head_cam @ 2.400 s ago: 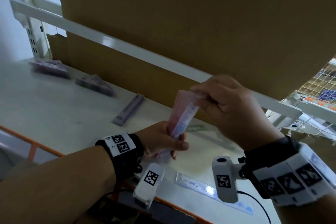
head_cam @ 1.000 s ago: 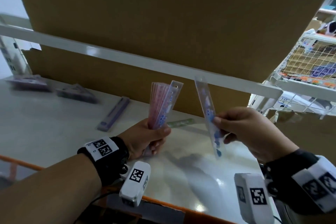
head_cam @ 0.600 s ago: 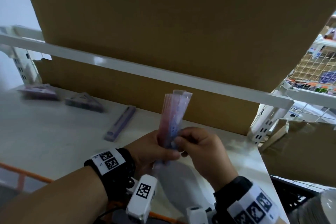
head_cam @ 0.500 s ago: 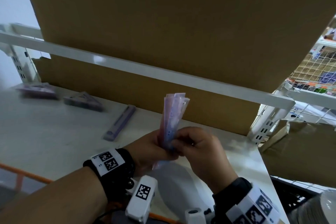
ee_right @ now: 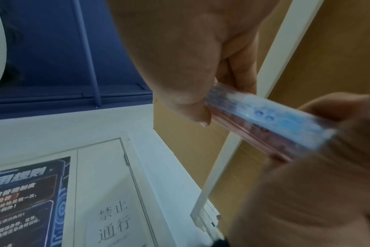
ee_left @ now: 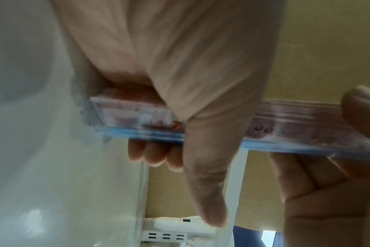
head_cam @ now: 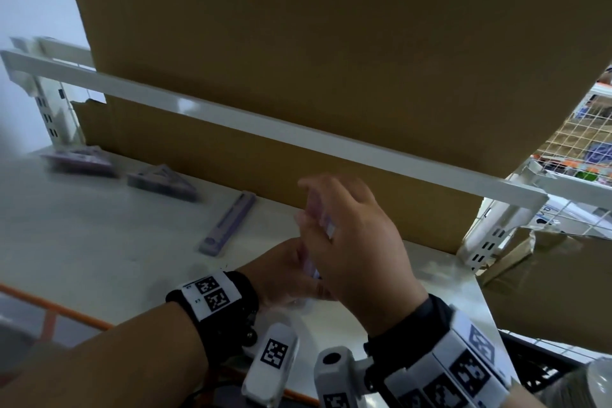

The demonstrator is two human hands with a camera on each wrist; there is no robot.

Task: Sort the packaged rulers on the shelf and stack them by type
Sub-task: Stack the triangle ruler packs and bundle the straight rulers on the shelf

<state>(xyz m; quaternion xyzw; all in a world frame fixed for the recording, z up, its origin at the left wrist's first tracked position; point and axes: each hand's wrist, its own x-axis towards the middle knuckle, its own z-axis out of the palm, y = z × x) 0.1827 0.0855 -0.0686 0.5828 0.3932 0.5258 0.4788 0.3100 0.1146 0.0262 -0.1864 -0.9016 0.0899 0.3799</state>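
head: left hand point(head_cam: 284, 270) and right hand point(head_cam: 351, 242) meet over the shelf point(head_cam: 82, 242), a pink-and-blue bundle of rulers point(head_cam: 319, 225) between them, mostly hidden by the right hand.
head, count: three purple items on the shelf left of the bundle: one long purple ruler pack point(head_cam: 228, 223) nearest, one triangle set point(head_cam: 162, 182) further left, one blurred purple pack point(head_cam: 79, 161) furthest left.
left wrist: left hand clamps the bundle's lower part, thumb on one face, fingers point(ee_left: 154, 155) on the other. Number of rulers in the bundle: can't tell, blurred.
right wrist: right hand's thumb and fingers grasp the bundle's upper part; blue ruler on the outer face, pink ones beneath.
step: judging by this, squaring the gathered rulers into one stack.
next: probably lay the bundle flat on the shelf, apart from the purple packs; keep both grips firm so the slick packs don't fan out.
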